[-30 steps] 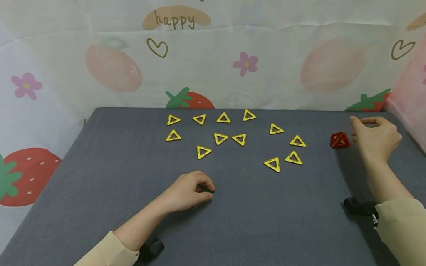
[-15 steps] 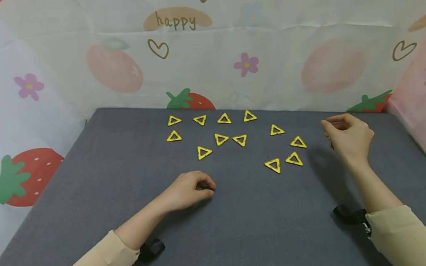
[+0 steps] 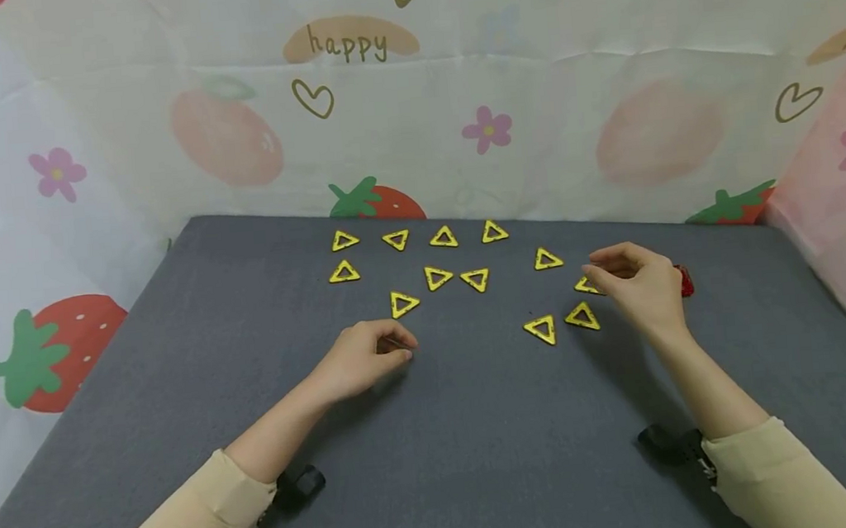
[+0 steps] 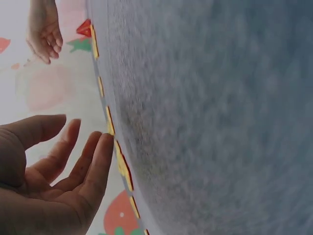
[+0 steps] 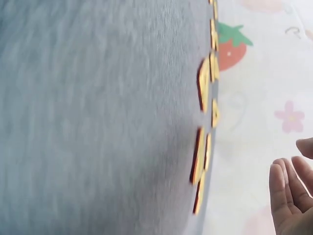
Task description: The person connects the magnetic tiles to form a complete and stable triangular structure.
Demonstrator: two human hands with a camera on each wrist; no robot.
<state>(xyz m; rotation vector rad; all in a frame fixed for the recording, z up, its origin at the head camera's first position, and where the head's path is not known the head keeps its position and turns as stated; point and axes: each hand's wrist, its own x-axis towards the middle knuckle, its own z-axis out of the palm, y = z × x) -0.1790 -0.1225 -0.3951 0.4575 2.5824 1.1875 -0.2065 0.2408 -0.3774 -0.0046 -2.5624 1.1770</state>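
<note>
My left hand [image 3: 359,358] hovers over the grey cloth at centre left, its fingers loosely bent and nothing in them. Just beyond its fingertips lies a yellow hollow triangle [image 3: 394,305]. In the left wrist view, the same hand [image 4: 63,181] has thumb and fingers apart. My right hand [image 3: 641,288] is in the air above the right side and holds nothing. It partly covers another yellow triangle [image 3: 591,290]; one more triangle [image 3: 593,317] lies just nearer. Behind the right hand, a small red faceted piece [image 3: 686,280] shows only its right edge.
Several more yellow triangles lie scattered, among them a back-row triangle [image 3: 445,244] and a front one [image 3: 551,330]. The grey cloth-covered table [image 3: 440,478] ends at a printed white curtain [image 3: 398,141]. Dark straps sit at both wrists.
My right hand has moved left, away from the red piece, to above the right-hand triangles. My left hand has shifted slightly up and away. The triangles have stayed put.
</note>
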